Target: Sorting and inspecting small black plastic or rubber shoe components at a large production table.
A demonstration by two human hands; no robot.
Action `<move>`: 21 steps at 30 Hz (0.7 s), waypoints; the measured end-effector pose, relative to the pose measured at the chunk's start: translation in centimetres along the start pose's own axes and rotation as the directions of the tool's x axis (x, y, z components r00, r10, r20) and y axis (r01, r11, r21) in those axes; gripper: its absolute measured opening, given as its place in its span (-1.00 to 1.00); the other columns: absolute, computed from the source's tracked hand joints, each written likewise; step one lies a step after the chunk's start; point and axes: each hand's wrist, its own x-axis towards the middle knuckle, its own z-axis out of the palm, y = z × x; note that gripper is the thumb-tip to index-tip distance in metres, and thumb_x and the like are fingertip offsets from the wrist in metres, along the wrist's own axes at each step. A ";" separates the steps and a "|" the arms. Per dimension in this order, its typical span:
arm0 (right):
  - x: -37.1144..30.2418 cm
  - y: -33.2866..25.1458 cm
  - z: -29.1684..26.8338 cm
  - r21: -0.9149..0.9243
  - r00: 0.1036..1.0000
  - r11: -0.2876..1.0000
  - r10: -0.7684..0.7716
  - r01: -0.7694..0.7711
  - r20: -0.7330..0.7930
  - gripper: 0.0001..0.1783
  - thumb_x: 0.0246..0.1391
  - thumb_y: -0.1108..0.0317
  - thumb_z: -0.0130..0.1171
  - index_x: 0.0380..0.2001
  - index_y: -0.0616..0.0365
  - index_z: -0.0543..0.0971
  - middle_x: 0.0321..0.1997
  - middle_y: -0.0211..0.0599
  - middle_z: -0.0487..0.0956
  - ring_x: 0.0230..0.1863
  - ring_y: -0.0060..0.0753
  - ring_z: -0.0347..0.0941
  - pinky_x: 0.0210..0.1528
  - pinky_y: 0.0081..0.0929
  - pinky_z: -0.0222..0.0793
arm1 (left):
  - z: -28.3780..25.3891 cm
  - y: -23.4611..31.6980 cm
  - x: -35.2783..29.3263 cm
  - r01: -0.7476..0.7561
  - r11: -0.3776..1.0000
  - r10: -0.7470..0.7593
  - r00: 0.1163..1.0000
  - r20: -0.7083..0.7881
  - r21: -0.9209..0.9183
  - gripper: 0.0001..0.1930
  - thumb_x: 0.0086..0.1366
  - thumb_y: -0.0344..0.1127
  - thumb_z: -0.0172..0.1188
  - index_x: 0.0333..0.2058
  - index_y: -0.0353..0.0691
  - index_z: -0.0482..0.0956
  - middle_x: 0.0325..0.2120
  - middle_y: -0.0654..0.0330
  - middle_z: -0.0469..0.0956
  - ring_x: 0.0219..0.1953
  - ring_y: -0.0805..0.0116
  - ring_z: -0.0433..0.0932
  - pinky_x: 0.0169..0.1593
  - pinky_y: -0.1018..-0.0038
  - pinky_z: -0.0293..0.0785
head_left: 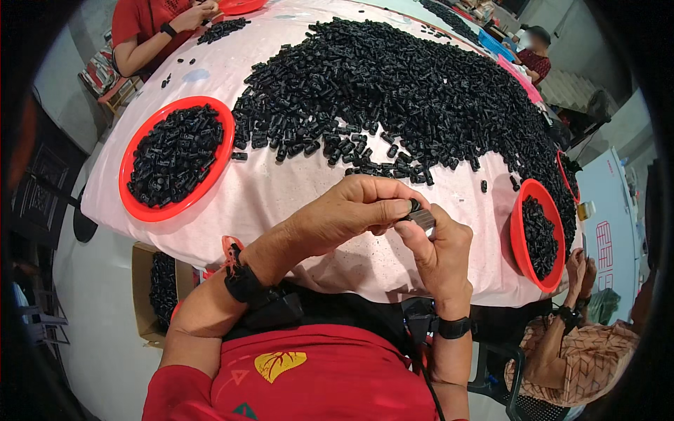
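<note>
My hands meet over the near side of the table. Between thumb and fingers, my left hand (358, 205) pinches a small black plastic part (414, 205), mostly covered by the fingertips. Closed round a small grey ridged metal piece (423, 219) is my right hand (446, 252), its thumb lying along the near side. Black part and metal piece touch or nearly touch; which, I cannot tell. Just beyond my hands spreads a big heap of similar black plastic parts (393, 91).
A red basin (128, 184) of black parts stands at the left, another red basin (517, 235) at the right. Pink cloth covers the table (295, 196). Below its left edge is a cardboard box (144, 298). Co-workers sit at the far left, far right and near right (572, 358).
</note>
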 end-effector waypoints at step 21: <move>0.0 -0.3 -0.1 -0.023 0.999 1.000 -0.003 0.004 0.033 -0.66 -0.08 0.15 0.38 -0.46 0.19 0.53 -0.67 -0.26 0.53 -0.68 -0.42 0.49 -0.66 -0.53 0.31 | 0.1 0.0 0.0 0.020 1.000 -0.020 0.998 -0.051 -0.004 -0.72 0.34 -0.22 0.08 -0.06 -0.22 0.53 -0.45 0.50 0.46 -0.46 0.77 0.27 -0.38 0.75 0.20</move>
